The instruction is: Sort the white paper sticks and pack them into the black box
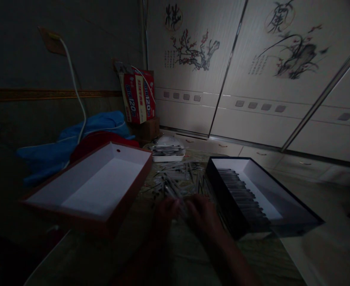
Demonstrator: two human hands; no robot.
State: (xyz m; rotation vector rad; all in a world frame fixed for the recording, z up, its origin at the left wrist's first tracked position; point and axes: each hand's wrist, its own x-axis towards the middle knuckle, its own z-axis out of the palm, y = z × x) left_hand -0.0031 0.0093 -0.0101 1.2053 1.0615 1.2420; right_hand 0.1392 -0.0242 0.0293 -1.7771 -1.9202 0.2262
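In the dim head view, my left hand [165,211] and my right hand [204,214] are close together over the near part of the table. Their fingers are closed around a slender, clear plastic piece [181,204], which looks like a pen tube or sleeve; blur hides its exact kind. Just beyond them lies a loose heap of clear tubes and dark pen parts [175,172]. A dark box [222,206] to the right of my right hand holds a row of pens [240,194] laid side by side.
On the left is a reddish-brown box [127,198] with a white inside. Behind the heap sits a white tray [167,158] of pens. A blue cloth [97,125], a red packet [137,97] and a white cable [74,79] are at the back left. Sliding cabinet doors [187,111] stand behind.
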